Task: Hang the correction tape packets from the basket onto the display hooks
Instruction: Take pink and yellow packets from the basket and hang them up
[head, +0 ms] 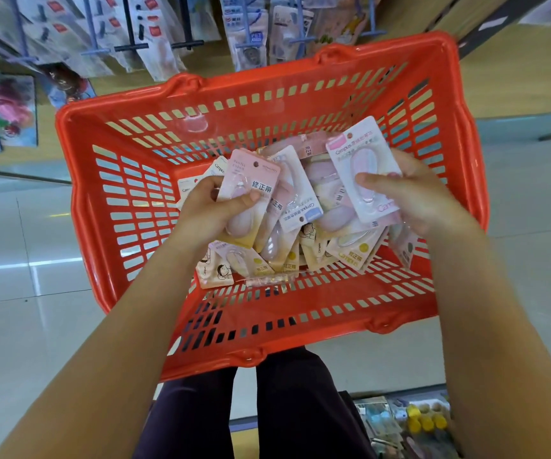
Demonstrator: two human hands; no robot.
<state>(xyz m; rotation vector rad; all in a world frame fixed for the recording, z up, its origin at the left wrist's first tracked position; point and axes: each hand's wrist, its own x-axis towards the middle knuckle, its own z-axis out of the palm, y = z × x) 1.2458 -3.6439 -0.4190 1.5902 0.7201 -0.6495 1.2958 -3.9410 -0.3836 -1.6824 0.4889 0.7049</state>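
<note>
A red plastic basket stands on the floor in front of me with a heap of pastel correction tape packets in its bottom. My left hand grips a pink packet over the heap, thumb across its front. My right hand holds a white and pink packet, thumb pressing on its blister. Display hooks with hanging stationery packets run along the top of the view, beyond the basket.
Pale floor tiles lie to the left. A wooden shelf base sits behind the basket. My dark trouser legs are under the basket's near edge. More packaged goods lie at the bottom right.
</note>
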